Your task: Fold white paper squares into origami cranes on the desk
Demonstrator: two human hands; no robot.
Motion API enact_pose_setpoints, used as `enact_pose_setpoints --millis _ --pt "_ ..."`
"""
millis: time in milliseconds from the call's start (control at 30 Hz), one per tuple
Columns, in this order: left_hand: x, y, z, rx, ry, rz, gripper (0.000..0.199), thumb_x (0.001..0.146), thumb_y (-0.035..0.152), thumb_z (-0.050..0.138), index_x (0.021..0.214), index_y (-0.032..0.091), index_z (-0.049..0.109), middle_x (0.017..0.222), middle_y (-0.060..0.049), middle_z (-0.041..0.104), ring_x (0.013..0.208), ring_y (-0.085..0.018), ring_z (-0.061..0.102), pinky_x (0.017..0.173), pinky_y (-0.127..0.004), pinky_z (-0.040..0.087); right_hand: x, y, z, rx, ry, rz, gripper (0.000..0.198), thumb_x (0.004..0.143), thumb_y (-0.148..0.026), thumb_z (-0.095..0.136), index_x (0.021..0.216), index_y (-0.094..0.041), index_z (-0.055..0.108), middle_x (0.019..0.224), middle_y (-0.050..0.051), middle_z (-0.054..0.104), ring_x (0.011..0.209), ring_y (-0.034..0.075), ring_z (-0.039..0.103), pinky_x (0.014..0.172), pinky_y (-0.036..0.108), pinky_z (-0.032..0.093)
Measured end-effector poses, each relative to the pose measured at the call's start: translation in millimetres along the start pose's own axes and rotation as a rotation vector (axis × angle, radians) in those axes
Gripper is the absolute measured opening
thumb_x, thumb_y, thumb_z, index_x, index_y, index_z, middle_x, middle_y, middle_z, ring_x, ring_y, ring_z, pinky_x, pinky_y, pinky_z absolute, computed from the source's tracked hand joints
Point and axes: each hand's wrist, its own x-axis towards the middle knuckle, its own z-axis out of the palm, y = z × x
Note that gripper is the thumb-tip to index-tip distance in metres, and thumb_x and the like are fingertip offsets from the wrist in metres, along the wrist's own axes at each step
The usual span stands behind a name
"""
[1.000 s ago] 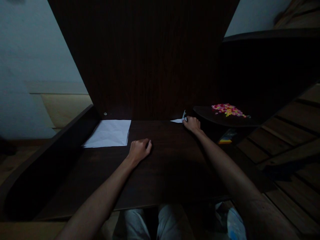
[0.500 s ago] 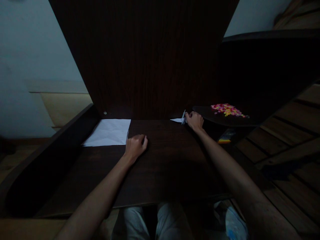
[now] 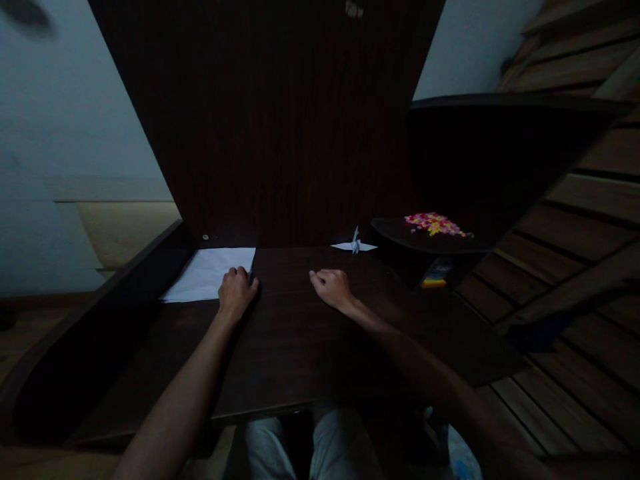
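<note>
A stack of white paper sheets (image 3: 197,277) with faint creases lies at the left of the dark desk. My left hand (image 3: 237,291) rests over its right edge, fingers on the paper and thumb spread away to the right; it is open. Over the middle of the desk, my right hand (image 3: 333,288) is loosely curled, with nothing visible in it. Beyond it, against the back panel, stands a folded white paper crane (image 3: 355,247), wings spread and apart from both hands.
A small pile of pink, red and yellow bits (image 3: 434,224) lies on the rounded side shelf (image 3: 395,233) at right. Beneath that shelf is an object with a yellow stripe (image 3: 434,283). A raised dark side board (image 3: 95,333) bounds the desk at left.
My right hand has let go of the paper crane and moved left and nearer to me. My left hand has moved left onto the paper's edge. The view has shifted slightly.
</note>
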Motion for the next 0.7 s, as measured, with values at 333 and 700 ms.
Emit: enact_pose_setpoints --millis 333,700 --pt "9.9 -14.8 0.1 -0.042 0.006 0.006 0.030 0.087 0.030 0.045 0.097 0.009 0.064 0.098 -0.020 0.067 0.090 -0.028 0.065 0.075 -0.032 0.047 -11.6 -0.3 13.3 0.290 0.042 0.161 0.051 0.089 -0.041 0.042 0.043 -0.019 0.044 0.047 0.001 0.053 0.048 0.012 0.043 0.054 0.026 0.029" --pt "5.1 -14.6 -15.9 0.074 0.001 -0.039 0.034 0.088 0.028 0.039 0.094 0.008 0.065 0.089 -0.024 0.069 0.082 -0.034 0.066 0.064 -0.037 0.045 -16.1 -13.8 15.7 0.376 0.073 0.111 0.046 0.088 -0.038 0.042 0.046 -0.020 0.038 0.052 0.001 0.052 0.051 0.012 0.045 0.059 0.027 0.032"
